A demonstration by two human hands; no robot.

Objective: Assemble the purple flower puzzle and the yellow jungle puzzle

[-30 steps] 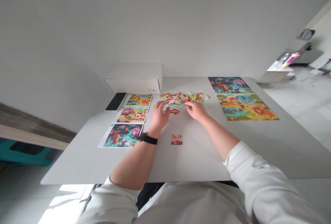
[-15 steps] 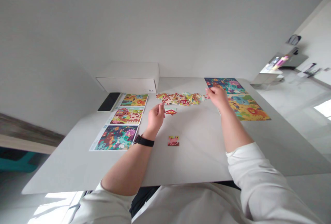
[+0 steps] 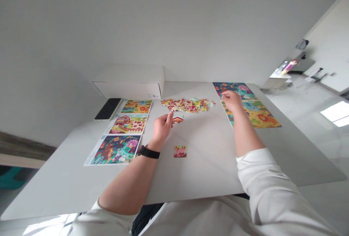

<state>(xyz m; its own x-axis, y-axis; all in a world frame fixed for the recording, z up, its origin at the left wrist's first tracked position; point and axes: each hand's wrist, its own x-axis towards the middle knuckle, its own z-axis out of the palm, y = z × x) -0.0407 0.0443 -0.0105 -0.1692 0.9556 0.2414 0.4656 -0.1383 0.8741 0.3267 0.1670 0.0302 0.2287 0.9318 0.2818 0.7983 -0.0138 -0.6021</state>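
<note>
My left hand (image 3: 163, 126), with a black watch on its wrist, is closed with thumb and fingertips at the left edge of a red-roof puzzle piece (image 3: 178, 119). Its fingers cover part of that piece. My right hand (image 3: 232, 100) is closed too, held over the inner edge of the picture sheets on the right; what its fingertips hold, if anything, is too small to make out. A heap of loose puzzle pieces (image 3: 188, 105) lies between the hands, towards the wall. Nearer my body, a pig puzzle piece (image 3: 180, 151) lies flat by itself.
Left of my left hand lies a sheet with three printed pictures (image 3: 127, 124), beside a dark phone (image 3: 108, 109). A white box (image 3: 128, 89) stands behind them against the wall. On the right are a night-scene picture (image 3: 242, 89) and a yellow animal picture (image 3: 265, 118).
My right hand has moved right, away from the heap's edge and over the picture sheets. My left hand stays at the red-roof piece. The whole view has shifted slightly.
</note>
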